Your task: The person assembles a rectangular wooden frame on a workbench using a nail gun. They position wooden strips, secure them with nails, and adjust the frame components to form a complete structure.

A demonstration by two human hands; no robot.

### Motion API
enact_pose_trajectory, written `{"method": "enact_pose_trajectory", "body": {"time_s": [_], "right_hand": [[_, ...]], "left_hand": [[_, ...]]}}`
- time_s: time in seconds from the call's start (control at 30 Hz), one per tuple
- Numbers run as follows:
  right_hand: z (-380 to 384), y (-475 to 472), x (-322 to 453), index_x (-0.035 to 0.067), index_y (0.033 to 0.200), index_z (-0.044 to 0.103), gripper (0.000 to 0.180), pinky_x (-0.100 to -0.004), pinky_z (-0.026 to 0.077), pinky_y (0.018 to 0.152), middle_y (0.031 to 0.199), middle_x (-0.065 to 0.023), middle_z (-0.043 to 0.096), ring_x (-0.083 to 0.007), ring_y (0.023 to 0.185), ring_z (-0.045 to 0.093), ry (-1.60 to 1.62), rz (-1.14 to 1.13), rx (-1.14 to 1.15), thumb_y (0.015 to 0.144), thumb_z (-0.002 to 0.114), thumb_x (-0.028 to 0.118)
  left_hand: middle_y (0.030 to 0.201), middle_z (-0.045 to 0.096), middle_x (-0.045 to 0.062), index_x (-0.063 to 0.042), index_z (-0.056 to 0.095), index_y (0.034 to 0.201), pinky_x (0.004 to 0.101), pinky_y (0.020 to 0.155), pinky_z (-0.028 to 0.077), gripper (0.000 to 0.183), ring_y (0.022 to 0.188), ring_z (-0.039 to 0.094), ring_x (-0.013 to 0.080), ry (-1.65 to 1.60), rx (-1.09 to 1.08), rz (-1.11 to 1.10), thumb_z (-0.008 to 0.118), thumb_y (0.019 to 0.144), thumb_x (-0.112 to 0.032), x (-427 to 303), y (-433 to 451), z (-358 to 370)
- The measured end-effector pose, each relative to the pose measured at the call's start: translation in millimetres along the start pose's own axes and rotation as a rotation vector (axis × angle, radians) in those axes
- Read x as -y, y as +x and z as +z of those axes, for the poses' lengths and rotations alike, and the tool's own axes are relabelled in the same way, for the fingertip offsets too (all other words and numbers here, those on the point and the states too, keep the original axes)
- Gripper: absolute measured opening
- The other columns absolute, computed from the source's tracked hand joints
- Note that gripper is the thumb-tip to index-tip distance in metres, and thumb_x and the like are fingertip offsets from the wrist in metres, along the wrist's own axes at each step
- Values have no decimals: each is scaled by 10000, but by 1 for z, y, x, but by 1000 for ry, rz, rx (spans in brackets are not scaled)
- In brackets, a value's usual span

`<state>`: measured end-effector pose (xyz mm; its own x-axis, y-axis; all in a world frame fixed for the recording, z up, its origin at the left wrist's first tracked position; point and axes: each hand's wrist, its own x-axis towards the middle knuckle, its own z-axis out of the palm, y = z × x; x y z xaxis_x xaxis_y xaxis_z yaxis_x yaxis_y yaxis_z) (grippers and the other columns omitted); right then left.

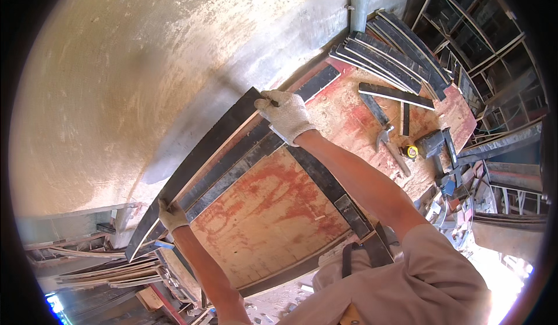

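Observation:
A long black-faced plywood strip (198, 161) is tilted up along the wall side of the bench, held at two places. My left hand (172, 217), in a pale work glove, grips it near its lower end, thumb over the inner edge. Gloved too, my right hand (287, 115) grips its upper end. Beneath and beside it, other black strips lie along the bench's wall side. Another black strip (320, 179) runs crosswise below my right forearm. These strips border the red-stained plywood bench top (261, 216).
Right of my right hand lie a claw hammer (392, 149), a yellow tape measure (410, 152) and what looks like a nail gun (438, 150). Several black strips (388, 59) are stacked by a pipe (359, 4). A plastered wall (130, 63) borders the bench; wood strips (109, 275) lie lower left.

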<state>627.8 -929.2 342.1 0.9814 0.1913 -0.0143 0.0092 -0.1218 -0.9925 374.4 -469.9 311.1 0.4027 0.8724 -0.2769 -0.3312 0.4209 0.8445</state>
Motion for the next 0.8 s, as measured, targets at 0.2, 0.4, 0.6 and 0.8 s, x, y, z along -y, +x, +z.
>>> {"method": "enact_pose_trajectory", "body": {"time_s": [0.2, 0.4, 0.6, 0.8], "right_hand": [[-3, 0, 17, -12, 1167, 718, 411, -333, 535, 695, 799, -133, 717, -167, 714, 669, 3, 105, 9, 906, 706, 305], [4, -3, 12, 4, 1140, 741, 386, -328, 548, 732, 820, -134, 732, -173, 755, 687, 158, 171, -81, 896, 708, 303], [12, -3, 4, -16, 1111, 736, 346, -341, 520, 616, 693, -123, 658, -150, 601, 612, 275, 184, -101, 896, 683, 249], [24, 3, -12, -14, 1079, 746, 303, -328, 515, 624, 689, -86, 663, -128, 624, 598, 465, 180, -148, 889, 701, 218]], "left_hand": [[1123, 729, 138, 29, 682, 1130, 305, 866, 601, 252, 1030, 703, 232, 5, 41, -5, 568, 1038, -175, -2, 4, -6], [1073, 744, 120, 1, 701, 1086, 299, 840, 591, 248, 972, 717, 234, 25, 17, -23, 549, 1049, -192, -2, -3, 0], [1087, 735, 130, 12, 687, 1109, 317, 836, 606, 228, 981, 713, 242, 25, 21, -8, 604, 1025, -183, -5, -5, -4], [1092, 734, 135, 24, 684, 1105, 313, 822, 606, 228, 983, 713, 238, 34, 45, -2, 611, 1021, -175, -5, 0, -7]]}}
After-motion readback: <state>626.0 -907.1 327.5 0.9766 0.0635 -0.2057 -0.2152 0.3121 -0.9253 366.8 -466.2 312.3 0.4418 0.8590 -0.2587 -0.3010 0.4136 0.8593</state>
